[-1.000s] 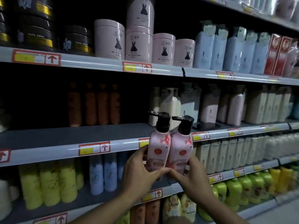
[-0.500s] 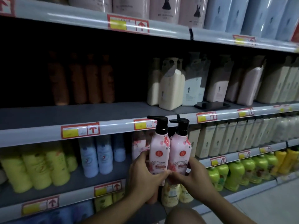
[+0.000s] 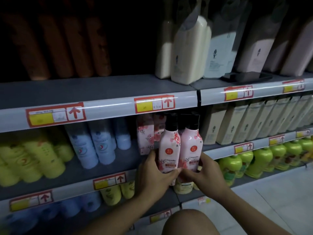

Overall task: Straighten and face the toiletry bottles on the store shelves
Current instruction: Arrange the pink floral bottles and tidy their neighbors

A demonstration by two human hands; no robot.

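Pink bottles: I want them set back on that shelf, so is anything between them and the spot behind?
Both hands hold the pink bottles at the shelf front. Floral boxes stand directly behind them, filling that depth.

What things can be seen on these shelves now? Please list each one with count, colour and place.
pink pump bottles: two, pink with black pumps, held side by side at the middle shelf
floral boxes: at least two, pink, behind them
spray cans: about four, pale blue, middle shelf
yellow-green bottles: several, middle shelf left
green bottles: a row, lower shelf right
beige packs: a row, middle shelf right
cream bottles: at least two, upper shelf
orange bottles: four, upper shelf left
left hand: grips left bottle
right hand: grips right bottle
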